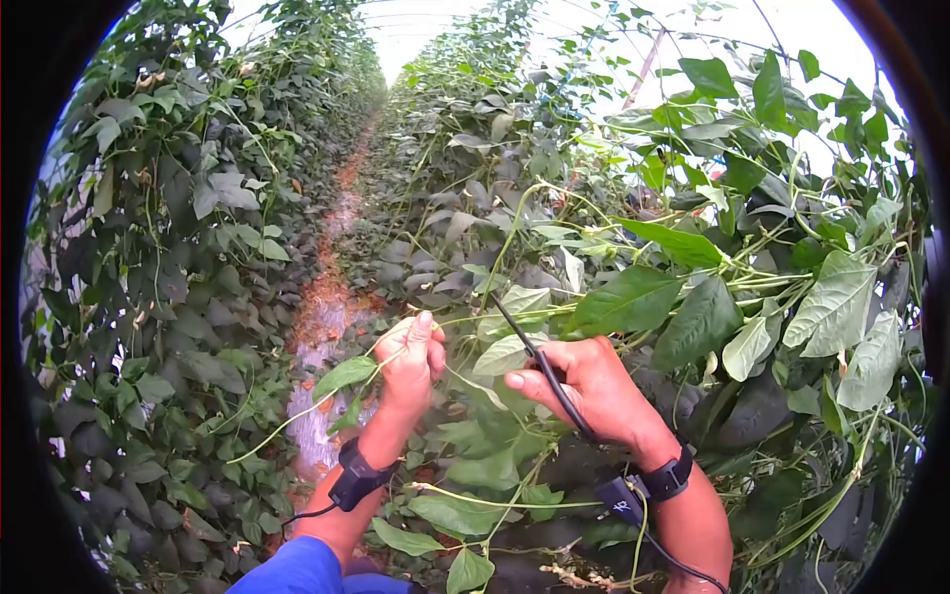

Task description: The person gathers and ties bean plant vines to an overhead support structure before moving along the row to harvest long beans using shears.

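My left hand [407, 358] is closed, thumb against fingers, on a thin green vine [461, 320]. A leafy end of vine with a green leaf [345, 377] hangs off its left side. My right hand [594, 388] is curled around a thin, dark, rod-like thing [534, 352], whose exact kind I cannot make out. Its narrow end points up and left, and its lower part runs down along the palm. Broad green leaves [628, 300] on long stems lie just above and beside my right hand.
Tall walls of climbing plants stand on the left [188, 297] and right [831, 297]. Between them a narrow path [327, 297] with reddish soil runs away from me. Black straps with small boxes [358, 477] are on both wrists, with cables attached.
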Demonstrator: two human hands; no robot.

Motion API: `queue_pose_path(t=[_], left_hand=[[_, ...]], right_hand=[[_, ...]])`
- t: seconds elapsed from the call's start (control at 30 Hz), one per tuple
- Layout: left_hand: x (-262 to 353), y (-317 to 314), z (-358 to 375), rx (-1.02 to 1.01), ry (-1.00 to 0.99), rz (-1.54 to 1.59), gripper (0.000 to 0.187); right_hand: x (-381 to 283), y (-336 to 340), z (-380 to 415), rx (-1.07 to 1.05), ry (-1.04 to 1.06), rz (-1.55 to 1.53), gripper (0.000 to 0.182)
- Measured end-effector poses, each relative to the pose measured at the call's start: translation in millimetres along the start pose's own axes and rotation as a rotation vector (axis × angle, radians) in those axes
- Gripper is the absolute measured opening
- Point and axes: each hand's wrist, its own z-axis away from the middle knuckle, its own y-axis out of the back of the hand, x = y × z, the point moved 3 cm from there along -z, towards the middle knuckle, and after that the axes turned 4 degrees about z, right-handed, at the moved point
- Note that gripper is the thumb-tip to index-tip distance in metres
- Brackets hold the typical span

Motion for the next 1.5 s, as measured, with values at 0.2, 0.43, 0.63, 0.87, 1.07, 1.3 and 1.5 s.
queue_pose_path(t=[0.2, 0.43, 0.63, 0.87, 1.07, 1.3, 1.5], left_hand=[[8, -6, -4, 0.008, -0.042, 0.048, 0.033], [-2, 0, 9, -0.021, -0.027, 0.025, 0.033], [2, 3, 2, -0.009, -0.019, -0.017, 0.035], [-27, 8, 2, 0.034, 0.121, 0.085, 0.035], [-22, 0, 10, -0.187, 0.615, 0.423, 0.038], [34, -51, 31, -0.676, 0.463, 0.587, 0.077], [78, -68, 48, -0.604, 0.165, 0.677, 0.073]], right_hand=[[18, -4, 30, -0.057, -0.129, 0.026, 0.046], [32, -15, 14, -0.141, -0.27, -0.033, 0.052], [35, -25, 16, -0.05, -0.123, -0.093, 0.052], [21, -1, 19, 0.067, -0.12, -0.28, 0.051], [15, 49, 50, 0.153, -0.119, -0.534, 0.036], [28, 56, 69, 0.319, 0.017, -0.681, 0.045], [26, 62, 82, 0.363, 0.007, -0.695, 0.056]])
